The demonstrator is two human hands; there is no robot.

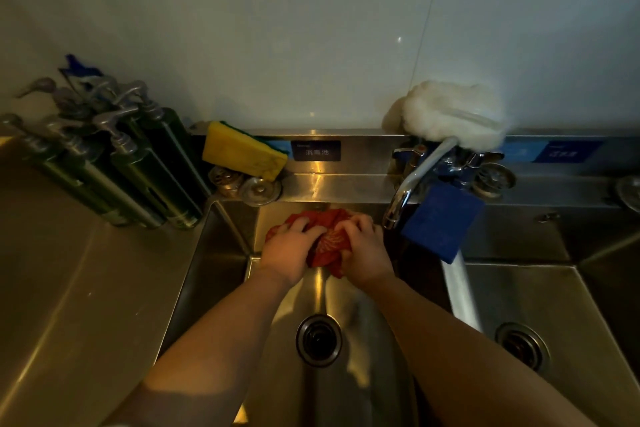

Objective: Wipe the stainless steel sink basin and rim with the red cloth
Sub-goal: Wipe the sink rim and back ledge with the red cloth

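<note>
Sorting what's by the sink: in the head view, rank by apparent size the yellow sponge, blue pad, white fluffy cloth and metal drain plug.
1. white fluffy cloth
2. blue pad and yellow sponge, too alike to rank
3. metal drain plug

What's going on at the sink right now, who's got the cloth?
A person has both hands on the crumpled red cloth, the left hand and right hand gripping it together against the far wall of the middle stainless steel sink basin. The curved chrome faucet hangs just to their right, with no water visible. A yellow sponge with a green backing rests on the back ledge, and the round black drain is uncovered.
</note>
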